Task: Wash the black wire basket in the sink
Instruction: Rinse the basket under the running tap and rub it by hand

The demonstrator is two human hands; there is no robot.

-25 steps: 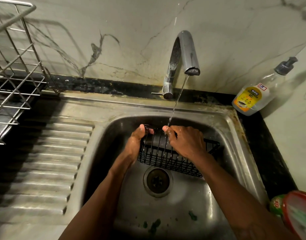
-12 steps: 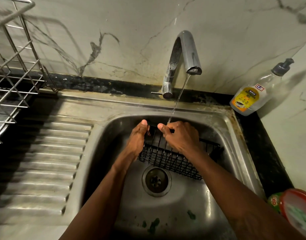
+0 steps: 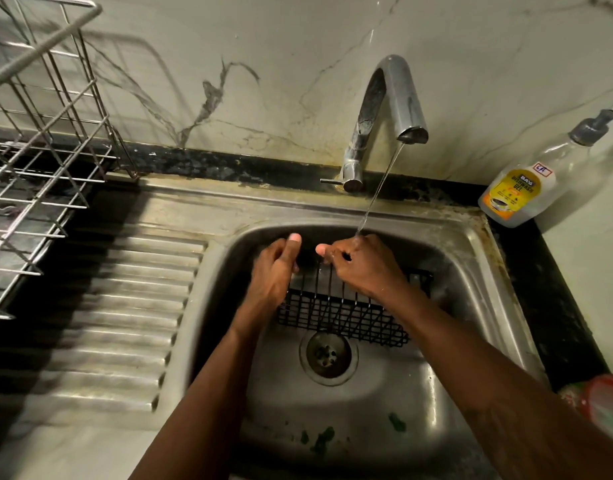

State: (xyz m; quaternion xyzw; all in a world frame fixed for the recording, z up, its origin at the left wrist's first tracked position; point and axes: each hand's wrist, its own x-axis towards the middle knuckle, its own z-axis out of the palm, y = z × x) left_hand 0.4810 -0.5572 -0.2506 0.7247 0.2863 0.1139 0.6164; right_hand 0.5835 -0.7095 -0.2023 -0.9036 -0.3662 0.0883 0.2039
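Both hands have crept up toward the sink's back wall since a second ago, lifting the basket's top rim with them; the stream that struck the wires between the hands now lands on the right hand's knuckles.

Left hand (image 3: 273, 271) is closed round the basket's left end, thumb standing up. Right hand (image 3: 362, 263) is curled over the top rim, fingers pinching the wire. The basket (image 3: 343, 315) stands tilted in the sink (image 3: 471, 265), toward the back wall, its lower edge just behind the drain (image 3: 328, 355) and its right end reaching toward the right wall.

Water runs thin from the tap (image 3: 395, 98). I'd say the wash is in its middle: the wires are being rubbed and rinsed, but only the upper left part sits near the stream, so the lower grid and right end look left to do. I see no suds or sponge, and the soap bottle (image 3: 526, 181) stands apart at the back right corner of the desk.

It is a black grid of thin wires, long and shallow, glossy where wet. Whether grime remains I cannot tell.
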